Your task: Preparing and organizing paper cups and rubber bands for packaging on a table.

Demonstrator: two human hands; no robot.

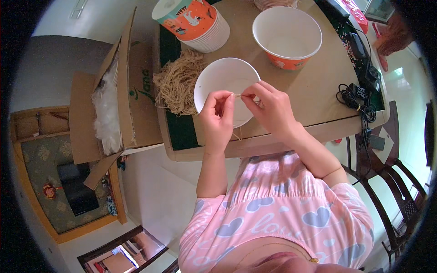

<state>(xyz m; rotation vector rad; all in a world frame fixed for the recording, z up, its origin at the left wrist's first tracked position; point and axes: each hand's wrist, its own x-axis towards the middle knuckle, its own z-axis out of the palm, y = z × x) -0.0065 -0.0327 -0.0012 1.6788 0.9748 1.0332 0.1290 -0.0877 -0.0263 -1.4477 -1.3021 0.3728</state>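
Observation:
Both hands are pinched together over a white paper bucket [225,70] near the table's front edge. My left hand [217,118] grips a thin tan string [237,95] between thumb and forefinger. From the other side my right hand [274,109] pinches the same string, its fingertips almost touching the left ones. A loose end of string hangs below, by the bucket's near side. To the left of the bucket lies a tangled heap of tan string [178,84]. The hands cover part of the bucket's opening.
A stack of orange and teal paper buckets [200,27] leans at the back left. Another bucket [287,38] stands at the back right. An open cardboard box [143,104] with white plastic inside adjoins the table's left. Black cables [355,98] lie along its right edge.

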